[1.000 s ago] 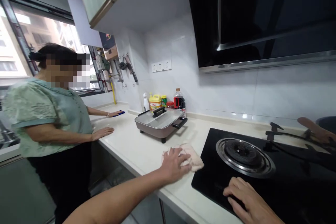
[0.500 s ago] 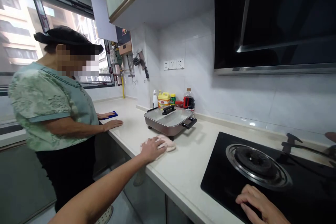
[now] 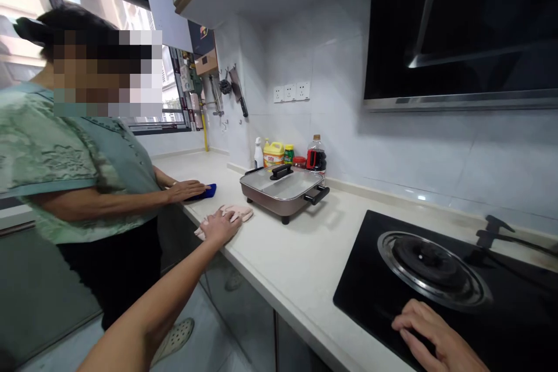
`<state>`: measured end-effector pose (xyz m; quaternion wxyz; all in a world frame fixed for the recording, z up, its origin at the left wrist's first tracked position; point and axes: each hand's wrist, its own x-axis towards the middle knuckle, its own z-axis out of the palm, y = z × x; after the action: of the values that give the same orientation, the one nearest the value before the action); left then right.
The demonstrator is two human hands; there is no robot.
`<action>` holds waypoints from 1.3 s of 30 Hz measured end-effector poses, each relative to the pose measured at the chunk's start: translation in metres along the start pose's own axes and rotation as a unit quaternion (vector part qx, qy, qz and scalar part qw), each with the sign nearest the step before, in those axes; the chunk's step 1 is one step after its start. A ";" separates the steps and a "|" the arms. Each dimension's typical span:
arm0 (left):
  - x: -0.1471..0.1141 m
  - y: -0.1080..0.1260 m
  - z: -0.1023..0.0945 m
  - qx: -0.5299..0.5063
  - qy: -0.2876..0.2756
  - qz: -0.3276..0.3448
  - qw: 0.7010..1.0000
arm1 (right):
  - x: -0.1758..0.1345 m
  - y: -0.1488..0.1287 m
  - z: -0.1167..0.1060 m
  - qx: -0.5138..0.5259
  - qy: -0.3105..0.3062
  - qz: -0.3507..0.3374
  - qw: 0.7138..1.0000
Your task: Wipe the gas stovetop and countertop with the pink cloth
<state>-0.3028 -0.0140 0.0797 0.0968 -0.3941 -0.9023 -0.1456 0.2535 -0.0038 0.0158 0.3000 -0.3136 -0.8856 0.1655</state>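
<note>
My left hand presses down on a pale pink cloth and grips it near the front edge of the counter. Part of the cloth is hidden under my palm. Just to its right stands a brown rectangular electric pan on short feet, its glass lid on. My right hand rests at the front of the black cooktop, fingers loosely bent, thumb apart, nothing in it. A co-worker's hand lies on a dark blue cloth beyond my left hand.
A co-worker in a green top stands at the left. Behind the pan are a spray bottle, a yellow jug and a dark-liquid bottle. A burner is set in the cooktop. A cleaver hangs on the wall.
My left hand has slid the pink cloth leftward, away from the pan. The co-worker's hand and blue cloth have come nearer along the counter. My right hand has hardly moved.
</note>
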 end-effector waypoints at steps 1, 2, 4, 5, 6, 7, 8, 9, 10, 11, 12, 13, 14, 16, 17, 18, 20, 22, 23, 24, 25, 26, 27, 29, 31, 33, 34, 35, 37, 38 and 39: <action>-0.010 0.003 0.000 0.000 0.007 0.008 1.000 | 0.000 0.002 0.001 0.002 -0.004 0.005 1.000; -0.021 0.008 0.001 0.000 0.013 0.018 1.000 | -0.001 0.005 0.002 0.005 -0.008 0.010 1.000; -0.046 0.019 0.003 -0.003 0.023 0.042 0.999 | -0.002 0.011 0.003 0.011 -0.017 0.023 1.000; -0.059 0.025 0.005 -0.007 0.027 0.059 0.998 | -0.002 0.013 0.004 0.014 -0.021 0.030 0.999; -0.073 0.033 0.007 -0.015 0.031 0.081 0.996 | -0.003 0.016 0.005 0.016 -0.025 0.038 0.999; -0.088 0.041 0.008 -0.028 0.036 0.108 0.993 | -0.003 0.018 0.006 0.020 -0.027 0.047 0.998; -0.103 0.050 0.010 -0.049 0.044 0.145 0.987 | -0.003 0.020 0.007 0.024 -0.029 0.056 0.998; -0.119 0.059 0.011 -0.075 0.055 0.181 0.979 | -0.004 0.021 0.007 0.030 -0.030 0.063 0.997; -0.136 0.069 0.012 -0.102 0.068 0.214 0.969 | -0.004 0.023 0.007 0.037 -0.031 0.070 0.996; -0.153 0.078 0.014 -0.130 0.083 0.243 0.958 | -0.004 0.024 0.007 0.041 -0.030 0.074 0.996; -0.171 0.088 0.015 -0.159 0.097 0.268 0.945 | -0.004 0.024 0.007 0.043 -0.024 0.076 0.996; -0.189 0.096 0.016 -0.188 0.109 0.295 0.931 | -0.004 0.025 0.007 0.041 -0.015 0.077 0.996; -0.206 0.104 0.017 -0.217 0.120 0.321 0.914 | -0.004 0.025 0.007 0.036 -0.005 0.077 0.996; -0.236 0.116 0.020 -0.263 0.139 0.367 0.882 | -0.004 0.025 0.007 0.023 0.014 0.077 0.997; -0.248 0.120 0.022 -0.278 0.147 0.383 0.869 | -0.004 0.025 0.006 0.016 0.018 0.076 0.997; -0.256 0.122 0.023 -0.288 0.154 0.396 0.858 | -0.005 0.025 0.006 0.009 0.020 0.071 0.997; -0.263 0.121 0.026 -0.290 0.165 0.419 0.844 | -0.005 0.026 0.006 -0.010 0.022 0.055 0.998; -0.258 0.113 0.031 -0.279 0.169 0.458 0.827 | -0.006 0.028 0.007 -0.032 0.030 0.035 0.998; -0.253 0.107 0.035 -0.272 0.170 0.483 0.815 | -0.006 0.029 0.007 -0.042 0.037 0.026 0.998; -0.246 0.099 0.039 -0.266 0.172 0.507 0.802 | -0.006 0.031 0.008 -0.051 0.045 0.019 0.998; -0.239 0.091 0.045 -0.260 0.176 0.525 0.791 | -0.006 0.032 0.009 -0.058 0.051 0.013 0.997; -0.231 0.081 0.051 -0.254 0.182 0.536 0.784 | -0.006 0.033 0.010 -0.065 0.057 0.008 0.996; -0.222 0.071 0.057 -0.248 0.191 0.539 0.782 | -0.006 0.034 0.011 -0.070 0.062 0.005 0.996; -0.205 0.050 0.067 -0.237 0.208 0.522 0.793 | -0.005 0.034 0.012 -0.078 0.064 0.003 0.995; -0.186 0.029 0.072 -0.231 0.206 0.477 0.823 | -0.005 0.031 0.011 -0.083 0.062 0.004 0.995; -0.166 0.010 0.068 -0.240 0.168 0.388 0.874 | -0.005 0.028 0.010 -0.086 0.059 0.009 0.995; -0.155 0.002 0.063 -0.253 0.139 0.325 0.901 | -0.005 0.026 0.010 -0.087 0.058 0.012 0.994; -0.144 -0.006 0.058 -0.268 0.110 0.257 0.922 | -0.005 0.025 0.010 -0.089 0.057 0.016 0.994; -0.121 -0.017 0.046 -0.295 0.074 0.137 0.943 | -0.006 0.024 0.010 -0.089 0.053 0.021 0.994; -0.109 -0.021 0.041 -0.304 0.068 0.091 0.946 | -0.006 0.024 0.010 -0.088 0.052 0.024 0.994; -0.098 -0.024 0.037 -0.311 0.070 0.053 0.946 | -0.007 0.024 0.010 -0.087 0.050 0.026 0.995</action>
<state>-0.2572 -0.0840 0.0123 0.0395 -0.4405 -0.7813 -0.4405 0.2624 0.0089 -0.0065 0.3111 -0.3697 -0.8719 0.0795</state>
